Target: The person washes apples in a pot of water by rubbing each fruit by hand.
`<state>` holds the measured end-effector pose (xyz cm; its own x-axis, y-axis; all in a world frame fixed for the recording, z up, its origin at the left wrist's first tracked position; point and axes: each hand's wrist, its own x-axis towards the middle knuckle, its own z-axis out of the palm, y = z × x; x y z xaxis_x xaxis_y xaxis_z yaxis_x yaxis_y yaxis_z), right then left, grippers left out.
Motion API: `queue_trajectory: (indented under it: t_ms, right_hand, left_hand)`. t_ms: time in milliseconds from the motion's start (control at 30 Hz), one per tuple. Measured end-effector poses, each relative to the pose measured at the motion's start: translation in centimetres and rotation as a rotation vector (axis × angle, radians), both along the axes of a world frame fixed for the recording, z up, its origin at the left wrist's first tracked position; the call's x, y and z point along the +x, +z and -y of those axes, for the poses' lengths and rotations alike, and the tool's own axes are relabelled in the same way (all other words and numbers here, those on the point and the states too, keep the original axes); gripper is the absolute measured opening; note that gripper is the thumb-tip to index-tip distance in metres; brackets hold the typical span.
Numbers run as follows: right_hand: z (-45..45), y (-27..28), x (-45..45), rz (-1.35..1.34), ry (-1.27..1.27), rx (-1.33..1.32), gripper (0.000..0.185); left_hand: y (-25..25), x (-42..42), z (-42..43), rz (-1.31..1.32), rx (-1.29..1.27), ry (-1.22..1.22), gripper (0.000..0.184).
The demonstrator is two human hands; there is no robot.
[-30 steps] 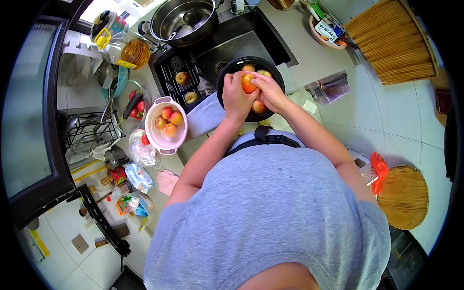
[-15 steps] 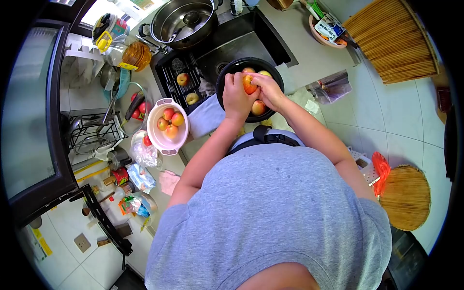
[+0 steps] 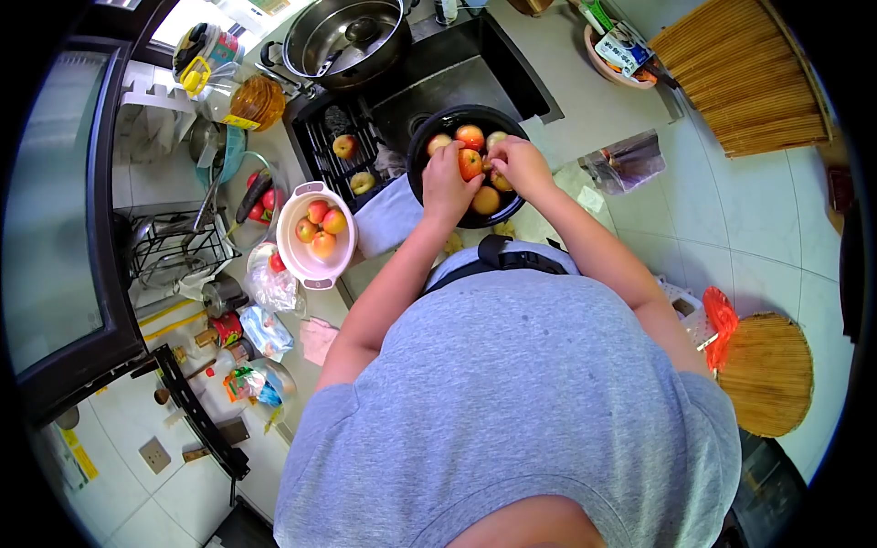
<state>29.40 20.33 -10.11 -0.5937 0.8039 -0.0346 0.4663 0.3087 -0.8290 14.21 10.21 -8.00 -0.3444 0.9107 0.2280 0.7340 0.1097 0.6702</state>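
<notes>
Over a black basin (image 3: 420, 194) on the counter's front edge, my left hand (image 3: 445, 187) grips a red-and-yellow apple (image 3: 470, 164). Its fingers curl around the left side and top. My right hand (image 3: 521, 169) is just right of that apple, fingertips pinched together; whether something small is between them is hidden. Several more apples lie in the basin around my hands, among them a red one (image 3: 470, 136) behind and an orange-yellow one (image 3: 485, 200) in front. The basin looks wet inside.
A pink-white colander (image 3: 289, 228) of apples stands left of the basin. Two apples (image 3: 345, 146) sit on the rack in the dark sink (image 3: 484, 68). A steel pot (image 3: 315, 27), an oil bottle (image 3: 256, 102) and a glass bowl (image 3: 258, 196) stand farther left.
My right hand has drawn slightly right, off the apple, its fingertips now pinched. My left hand keeps hold, and more apples show in the basin.
</notes>
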Motion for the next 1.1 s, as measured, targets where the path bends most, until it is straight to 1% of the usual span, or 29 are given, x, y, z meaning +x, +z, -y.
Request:
queue_trajectory:
  t_ms: [33,67,100,167,200,233,267,300,333,367,400,433,533,567,600,633,667,700,733,767,800,833,900,933,967,1000,1033,1067,1100]
  right_hand:
    - [0.2,1.2,0.4,0.206,0.057,0.201,0.020]
    - [0.7,2.2,0.3,0.290,0.065,0.191,0.015]
    - [1.0,2.0,0.1,0.291,0.062,0.192,0.015]
    - [1.4,1.3,-0.1,0.387,0.077,0.367,0.014]
    - [1.4,1.1,0.1,0.406,0.104,0.365,0.021]
    - [1.4,0.8,0.1,0.406,0.104,0.365,0.021]
    - [1.4,0.5,0.2,0.385,0.089,0.372,0.024]
    - [1.4,0.4,0.2,0.364,0.074,0.378,0.029]
    - [1.3,0.3,0.3,0.365,0.074,0.376,0.029]
    - [1.3,0.1,0.4,0.344,0.066,0.362,0.033]
    - [1.3,0.3,0.4,0.322,0.057,0.351,0.037]
    - [1.4,0.5,0.4,0.322,0.057,0.351,0.037]
    - [1.6,1.1,0.5,0.306,0.072,0.331,0.042]
    - [1.6,1.3,0.5,0.298,0.074,0.284,0.046]
    - [1.7,1.6,0.4,0.290,0.076,0.237,0.051]
    - [1.7,1.9,0.4,0.290,0.075,0.239,0.051]
    - [1.8,2.3,0.5,0.227,0.087,0.197,0.056]
    - [1.8,2.5,0.4,0.165,0.096,0.154,0.062]
    - [1.9,2.2,0.3,0.165,0.093,0.155,0.062]
    - [2.0,1.9,0.0,0.022,0.118,0.165,0.067]
    - [2.1,2.2,-0.3,-0.121,0.145,0.174,0.072]
    - [2.0,2.5,-0.7,-0.122,0.145,0.174,0.072]
    - [1.8,3.1,-1.5,-0.302,0.162,0.074,0.082]
    - [1.6,3.0,-1.8,-0.303,0.163,0.074,0.082]
    - [1.3,3.1,-2.2,-0.332,0.199,0.069,0.080]
    - [1.1,3.3,-2.6,-0.361,0.235,0.064,0.078]
    - [1.2,3.5,-2.8,-0.360,0.235,0.065,0.078]
    - [1.4,3.7,-3.0,-0.391,0.224,0.111,0.074]
    - [1.6,3.9,-3.2,-0.421,0.214,0.157,0.069]
  left_hand:
    - [-0.3,0.2,-0.2,-0.023,-0.005,-0.030,0.054]
    - [-0.5,0.3,-0.5,-0.021,-0.005,-0.035,0.054]
    - [-0.6,0.4,-0.7,-0.057,-0.024,-0.078,0.055]
    - [-0.7,0.3,-1.1,-0.094,-0.043,-0.121,0.056]
    - [-1.0,0.2,-1.3,-0.164,-0.069,-0.126,0.057]
    - [-1.4,0.1,-1.4,-0.234,-0.095,-0.130,0.057]
    - [-1.7,0.1,-1.5,-0.234,-0.095,-0.130,0.057]
    - [-1.9,0.1,-1.7,-0.298,-0.125,-0.146,0.057]
    - [-2.2,0.1,-1.7,-0.361,-0.157,-0.162,0.056]
    - [-2.5,0.1,-1.7,-0.361,-0.158,-0.163,0.056]
    - [-3.1,0.1,-1.8,-0.422,-0.162,-0.186,0.057]
    - [-3.7,0.0,-1.9,-0.483,-0.165,-0.210,0.059]
    - [-4.6,-0.1,-2.5,-0.518,-0.143,-0.240,0.061]
    - [-4.8,-0.4,-2.8,-0.518,-0.142,-0.240,0.061]
    - [-4.2,-0.8,-3.2,-0.364,-0.255,-0.276,0.061]
    - [-3.5,-1.2,-3.4,-0.208,-0.365,-0.311,0.061]
    - [-4.1,-2.0,-3.3,-0.108,-0.178,-0.333,0.062]
    - [-3.3,-2.3,-3.5,-0.110,-0.177,-0.337,0.062]
    - [-2.6,-2.4,-3.7,0.005,-0.202,-0.265,0.064]
    - [-1.9,-2.5,-3.8,0.120,-0.227,-0.190,0.065]
    - [-1.6,-2.6,-3.9,0.166,-0.202,-0.167,0.062]
    - [-1.4,-2.5,-3.9,0.165,-0.203,-0.166,0.062]
    - [-0.9,-2.1,-3.6,0.761,-0.332,-0.047,0.053]
    - [-1.5,-1.6,-3.5,0.902,-0.277,-0.012,0.043]
    - [-1.7,-1.7,-3.4,0.902,-0.276,-0.011,0.043]
    - [-1.4,-1.7,-3.2,0.982,-0.257,-0.041,0.042]
    - [-1.2,-1.7,-3.0,1.062,-0.236,-0.070,0.041]
    - [-0.9,-2.1,-2.9,1.063,-0.233,-0.069,0.041]
    - [0.9,-2.4,-2.9,1.184,-0.359,-0.026,0.042]
